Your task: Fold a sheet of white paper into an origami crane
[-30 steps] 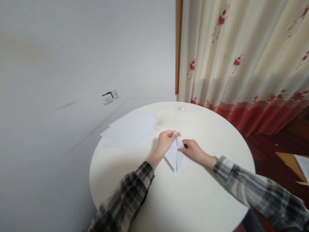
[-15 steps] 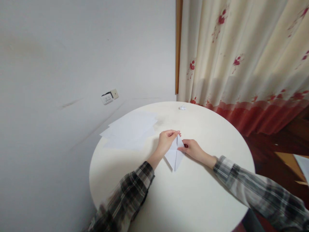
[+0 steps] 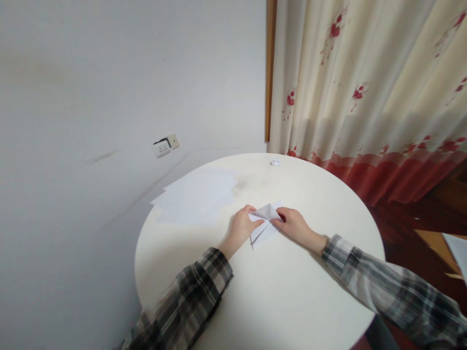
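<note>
So the folded paper (image 3: 265, 221) sits mid-table (image 3: 292, 301) between both hands, long axis running from its near-left tip up to the far right; left hand (image 3: 241, 227) pinches its left flap, fingers closed on it; right hand (image 3: 294, 224) presses its right edge, fingertips down; loose sheets (image 3: 197, 197) lie far left; crumpled scrap (image 3: 276, 162) sits at the far rim.
</note>
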### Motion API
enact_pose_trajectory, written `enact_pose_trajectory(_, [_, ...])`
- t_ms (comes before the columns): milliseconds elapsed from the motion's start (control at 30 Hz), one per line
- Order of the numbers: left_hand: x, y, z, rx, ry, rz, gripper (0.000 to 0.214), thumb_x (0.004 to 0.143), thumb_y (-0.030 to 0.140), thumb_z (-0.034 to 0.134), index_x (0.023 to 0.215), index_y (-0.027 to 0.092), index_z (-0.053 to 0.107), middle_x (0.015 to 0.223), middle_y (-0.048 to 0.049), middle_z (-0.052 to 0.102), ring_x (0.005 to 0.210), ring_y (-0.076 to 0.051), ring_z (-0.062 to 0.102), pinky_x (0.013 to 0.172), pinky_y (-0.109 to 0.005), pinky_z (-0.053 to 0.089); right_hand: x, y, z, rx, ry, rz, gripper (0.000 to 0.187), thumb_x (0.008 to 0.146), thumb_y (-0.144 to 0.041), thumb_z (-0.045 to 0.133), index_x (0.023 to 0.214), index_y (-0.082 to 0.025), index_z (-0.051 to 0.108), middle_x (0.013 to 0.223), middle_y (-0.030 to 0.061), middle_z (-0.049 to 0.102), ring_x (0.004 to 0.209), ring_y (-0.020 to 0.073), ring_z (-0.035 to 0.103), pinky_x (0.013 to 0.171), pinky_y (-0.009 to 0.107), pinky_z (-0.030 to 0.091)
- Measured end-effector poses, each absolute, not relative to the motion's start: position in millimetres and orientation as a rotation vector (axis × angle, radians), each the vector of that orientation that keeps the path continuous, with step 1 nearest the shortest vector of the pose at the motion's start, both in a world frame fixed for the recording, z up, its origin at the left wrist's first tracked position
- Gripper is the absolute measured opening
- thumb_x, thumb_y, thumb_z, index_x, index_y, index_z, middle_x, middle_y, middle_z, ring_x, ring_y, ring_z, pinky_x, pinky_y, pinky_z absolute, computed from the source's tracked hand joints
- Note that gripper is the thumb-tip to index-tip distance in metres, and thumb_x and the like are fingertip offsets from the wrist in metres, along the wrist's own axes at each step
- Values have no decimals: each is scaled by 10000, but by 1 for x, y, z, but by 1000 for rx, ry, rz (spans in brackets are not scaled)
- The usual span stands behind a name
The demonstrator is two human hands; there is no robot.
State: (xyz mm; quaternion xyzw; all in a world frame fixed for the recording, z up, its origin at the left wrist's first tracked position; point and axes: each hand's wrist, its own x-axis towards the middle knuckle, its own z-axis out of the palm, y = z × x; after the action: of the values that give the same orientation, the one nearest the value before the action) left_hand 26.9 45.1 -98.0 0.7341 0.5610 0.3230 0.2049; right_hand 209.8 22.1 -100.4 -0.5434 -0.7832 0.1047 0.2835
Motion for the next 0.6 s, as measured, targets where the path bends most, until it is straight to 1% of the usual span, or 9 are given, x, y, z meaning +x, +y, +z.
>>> enact_pose_trajectory(133, [33, 43, -98, 2073, 1636, 865, 269, 633, 310, 725, 827, 184, 588, 797, -8, 648, 770, -185, 600, 657, -244, 405, 208, 19, -100, -1467, -2135, 191, 113, 790, -264, 511, 748, -175, 568, 687, 9, 576, 600, 125, 475, 561, 225, 298])
enact_pose_trajectory(300, [34, 40, -95, 2201, 1721, 767, 249, 684, 402, 682, 804, 202, 594, 773, -3, 645, 736, -179, 590, 591, -231, 351, 205, 19, -99, -1488, -2182, 73, 154, 815, -312, 516, 808, -171, 576, 748, 33, 598, 676, 150, 524, 588, 230, 328])
enact_pose_trajectory(367, [34, 38, -94, 2304, 1738, 736, 238, 714, 416, 656, 804, 204, 596, 777, -11, 641, 740, -182, 587, 597, -239, 352, 205, 18, -98, -1458, -2199, 53, 148, 825, -297, 512, 806, -172, 587, 764, 39, 596, 702, 153, 530, 610, 230, 345])
enact_pose_trajectory(467, [35, 35, -93, 2482, 1717, 683, 230, 759, 424, 613, 800, 198, 602, 799, -31, 632, 775, -187, 579, 648, -253, 377, 207, 18, -96, -1402, -2193, 57, 102, 818, -231, 522, 814, -174, 606, 792, 45, 596, 740, 152, 534, 646, 227, 369])
enact_pose_trajectory(533, [36, 34, -92, 2593, 1659, 647, 207, 776, 398, 604, 786, 192, 611, 809, -43, 627, 808, -192, 570, 697, -264, 396, 209, 18, -97, -1375, -2179, 89, 92, 797, -175, 534, 832, -177, 619, 808, 47, 608, 761, 154, 542, 664, 228, 381])
enact_pose_trajectory(600, [37, 34, -93, 2679, 1549, 643, 149, 784, 338, 607, 802, 191, 624, 842, -49, 631, 855, -195, 562, 747, -272, 410, 211, 19, -98, -1364, -2162, 138, 120, 771, -130, 541, 835, -181, 629, 807, 44, 626, 761, 156, 555, 677, 233, 391])
